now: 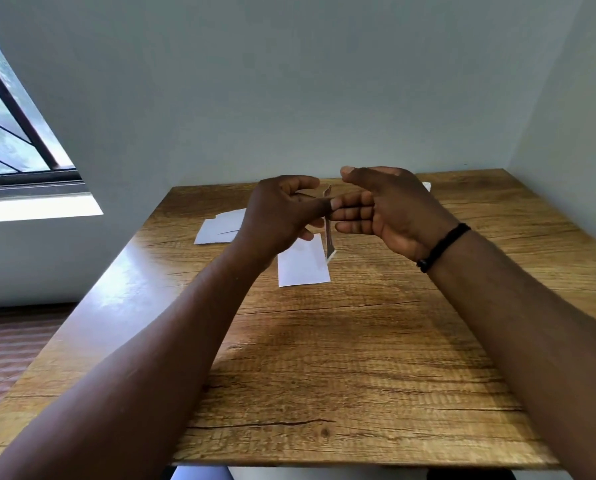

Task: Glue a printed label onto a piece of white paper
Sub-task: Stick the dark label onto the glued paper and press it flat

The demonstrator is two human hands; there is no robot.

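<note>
Here, a printed label (328, 226) is held edge-on above the counter (358, 341).
It is pinched by the left hand (279, 216); the right hand (383, 209), fingers (353, 213) straight, touches it. White paper (303, 263) lies just below the label.

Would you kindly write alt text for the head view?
Above a wooden table, the left hand pinches a thin printed label edge-on, the open right hand beside it. White rectangular paper lies below.

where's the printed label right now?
Head view, centre: the printed label is held edge-on in the air between the left hand and right hand, just above the right edge of the white paper lying on the table.
</note>
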